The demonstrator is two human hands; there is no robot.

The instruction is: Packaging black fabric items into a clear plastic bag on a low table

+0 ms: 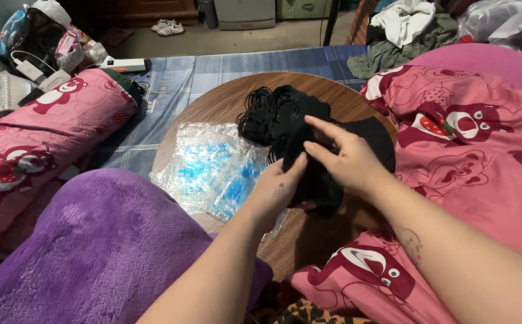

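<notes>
Black pile of stringy fabric pieces [285, 123] on a round wooden counter [213, 108].
Left hand [276, 189] pinches its lower edge; right hand [345, 159] rests on it, fingers loosely spread; clear plastic bags [210, 168] lie left of it.

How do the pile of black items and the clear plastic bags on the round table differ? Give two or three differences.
The black pile is dark and opaque; the plastic bags are clear with blue inside. The pile is heaped up; the bags lie flat. Both hands, left hand and right hand, touch the pile, not the bags. Both rest on the wooden table.
</notes>
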